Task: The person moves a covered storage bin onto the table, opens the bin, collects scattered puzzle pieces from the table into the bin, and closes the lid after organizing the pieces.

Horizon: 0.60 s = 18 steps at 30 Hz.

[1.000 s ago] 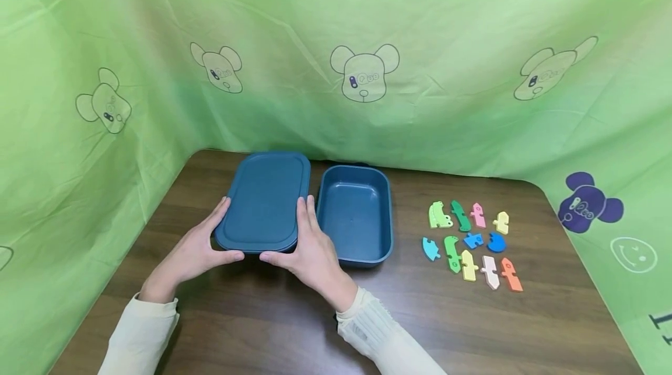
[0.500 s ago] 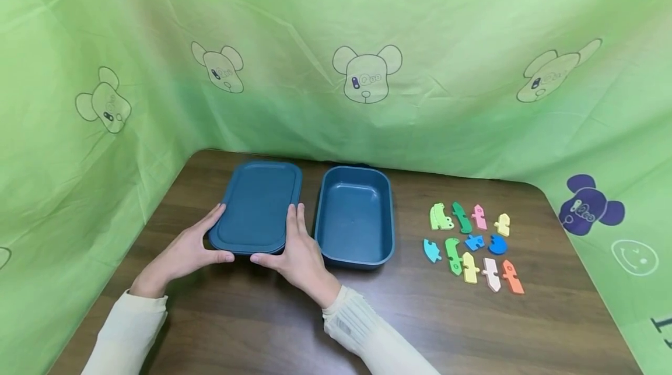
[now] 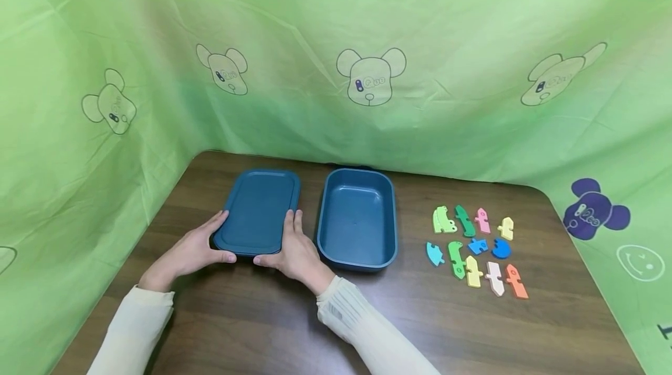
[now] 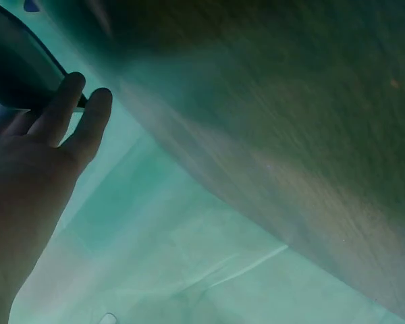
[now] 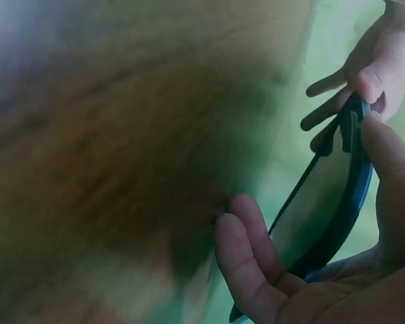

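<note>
Your left hand (image 3: 190,252) and right hand (image 3: 298,256) hold the lid (image 3: 258,210) beside the box (image 3: 358,224), likely for balance; its height is unclear.

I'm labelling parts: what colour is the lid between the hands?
The lid is dark blue, seen best in the head view.

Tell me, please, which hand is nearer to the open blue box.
Right. The right hand is just left of the open blue box, at the near right corner of the blue lid; the left hand is farther away, at the lid's near left corner.
</note>
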Motion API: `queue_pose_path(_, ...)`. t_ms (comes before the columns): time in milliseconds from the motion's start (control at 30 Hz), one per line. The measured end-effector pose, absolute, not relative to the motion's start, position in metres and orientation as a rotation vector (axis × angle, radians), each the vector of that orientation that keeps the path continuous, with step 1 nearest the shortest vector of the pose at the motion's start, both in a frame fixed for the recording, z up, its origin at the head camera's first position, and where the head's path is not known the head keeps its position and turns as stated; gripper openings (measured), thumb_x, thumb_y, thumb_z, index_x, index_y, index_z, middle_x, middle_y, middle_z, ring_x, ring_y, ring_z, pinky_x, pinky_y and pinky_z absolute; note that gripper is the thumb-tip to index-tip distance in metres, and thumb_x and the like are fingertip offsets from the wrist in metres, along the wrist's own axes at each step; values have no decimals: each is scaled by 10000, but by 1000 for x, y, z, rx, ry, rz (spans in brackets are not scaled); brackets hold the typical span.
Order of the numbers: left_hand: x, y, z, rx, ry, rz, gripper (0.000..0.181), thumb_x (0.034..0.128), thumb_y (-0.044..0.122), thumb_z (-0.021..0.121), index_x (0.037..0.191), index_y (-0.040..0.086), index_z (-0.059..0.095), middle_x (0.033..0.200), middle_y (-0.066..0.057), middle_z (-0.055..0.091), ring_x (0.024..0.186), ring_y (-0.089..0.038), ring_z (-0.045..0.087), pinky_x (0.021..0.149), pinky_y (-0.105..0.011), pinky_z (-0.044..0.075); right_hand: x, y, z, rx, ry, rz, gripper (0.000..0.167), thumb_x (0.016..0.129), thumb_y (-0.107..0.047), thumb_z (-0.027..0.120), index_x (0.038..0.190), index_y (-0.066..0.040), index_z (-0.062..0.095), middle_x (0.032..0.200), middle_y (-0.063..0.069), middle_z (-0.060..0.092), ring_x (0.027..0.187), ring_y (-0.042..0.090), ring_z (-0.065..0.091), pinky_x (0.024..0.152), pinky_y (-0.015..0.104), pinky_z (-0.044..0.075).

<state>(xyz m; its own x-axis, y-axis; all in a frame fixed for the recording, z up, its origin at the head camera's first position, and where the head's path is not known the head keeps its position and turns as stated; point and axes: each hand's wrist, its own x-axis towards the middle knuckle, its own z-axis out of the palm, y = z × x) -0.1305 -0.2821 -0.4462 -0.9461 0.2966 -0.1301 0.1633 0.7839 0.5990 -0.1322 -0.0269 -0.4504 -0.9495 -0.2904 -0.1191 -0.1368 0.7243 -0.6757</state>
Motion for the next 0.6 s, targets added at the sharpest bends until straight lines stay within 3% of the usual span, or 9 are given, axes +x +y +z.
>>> queue_pose_path(267, -134, -282, -453, 351, 2740, 838, 1096, 816, 513, 812, 1587, -14, 240, 1609, -270, 242, 1472, -483, 157, 1094, -662, 247, -141, -31, -449, -318, 2686, -915, 1263, 768, -536, 854, 1605, 14, 85, 1641, 276, 27, 1259, 397, 546, 991, 432, 476)
queue_pose_path(600, -143, -282, -453, 356, 2706, 816, 1129, 832, 488, 810, 1574, -78, 176, 1609, -304, 194, 1463, -497, 166, 1110, -642, 240, -149, -41, -455, -300, 2704, -726, 1266, 775, -603, 812, 1604, 17, 83, 1645, 267, 49, 1216, 366, 583, 975, 417, 487)
